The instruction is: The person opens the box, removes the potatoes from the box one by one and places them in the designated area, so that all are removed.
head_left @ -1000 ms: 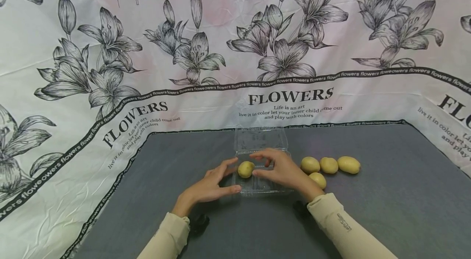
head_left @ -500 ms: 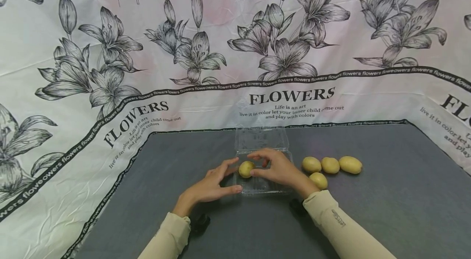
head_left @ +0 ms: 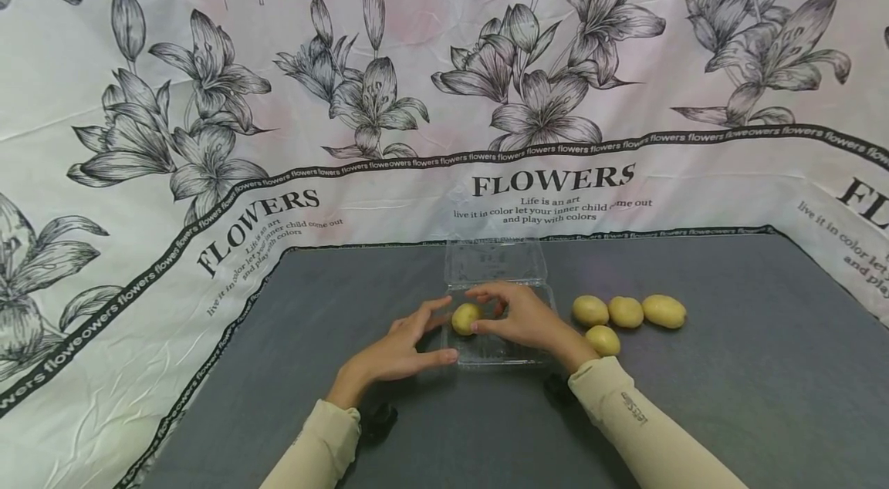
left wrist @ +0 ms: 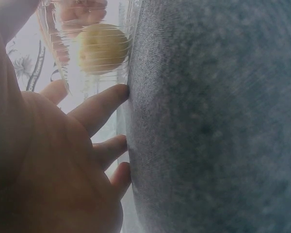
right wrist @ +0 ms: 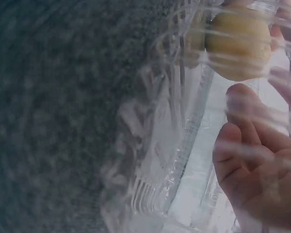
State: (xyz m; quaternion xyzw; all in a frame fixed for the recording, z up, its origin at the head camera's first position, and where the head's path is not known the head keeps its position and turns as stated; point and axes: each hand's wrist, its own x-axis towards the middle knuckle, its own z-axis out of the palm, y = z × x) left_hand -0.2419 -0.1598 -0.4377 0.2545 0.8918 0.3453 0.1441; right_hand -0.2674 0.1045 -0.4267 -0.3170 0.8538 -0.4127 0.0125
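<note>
A yellow potato (head_left: 466, 319) sits at the left end of a clear plastic clamshell box (head_left: 486, 352), whose lid (head_left: 495, 264) is raised at the back. My right hand (head_left: 525, 319) reaches in over the box, its thumb at the potato's right edge and its fingers curved round behind. In the right wrist view, curled fingers (right wrist: 240, 104) lie right by the potato (right wrist: 238, 43), seen through the plastic. My left hand (head_left: 394, 350) lies along the box's left side, thumb and fingers spread and fairly straight. From the left wrist, the potato (left wrist: 103, 49) shows behind ribbed plastic.
Several more potatoes lie on the grey table (head_left: 722, 396) to the right of the box: one front potato (head_left: 603, 341) near my right forearm, and a row ending in a long potato (head_left: 664, 311). A flower-printed cloth (head_left: 389, 204) hangs behind the table.
My right hand and forearm have shifted slightly left, bringing the thumb over the potato's right edge. The left hand and the box have stayed about where they were.
</note>
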